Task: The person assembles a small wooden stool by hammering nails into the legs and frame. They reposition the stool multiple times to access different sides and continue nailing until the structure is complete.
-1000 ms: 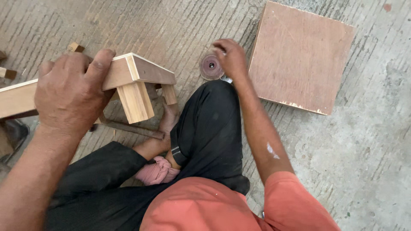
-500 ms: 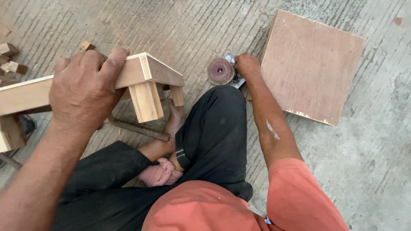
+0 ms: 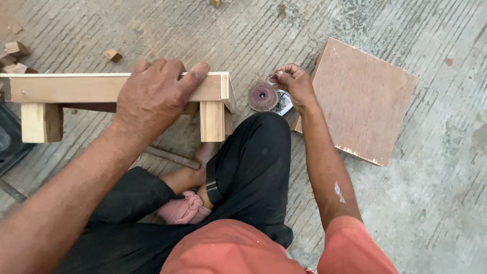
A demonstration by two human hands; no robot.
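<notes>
- Left hand (image 3: 152, 99) clamped over the stool (image 3: 116, 89) top rail, fingers wrapped over the far edge; rail's long axis runs left-right.
- Right hand (image 3: 294, 86) half-curled, fingertips pinching at the grinder (image 3: 276, 99).
- Its disc (image 3: 262, 96) sits just right of the stool's end, left of the board (image 3: 365, 101).

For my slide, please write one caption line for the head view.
Seated person's left hand steadies a wooden frame; right hand touches a sanding disc tool beside a plywood square.
</notes>
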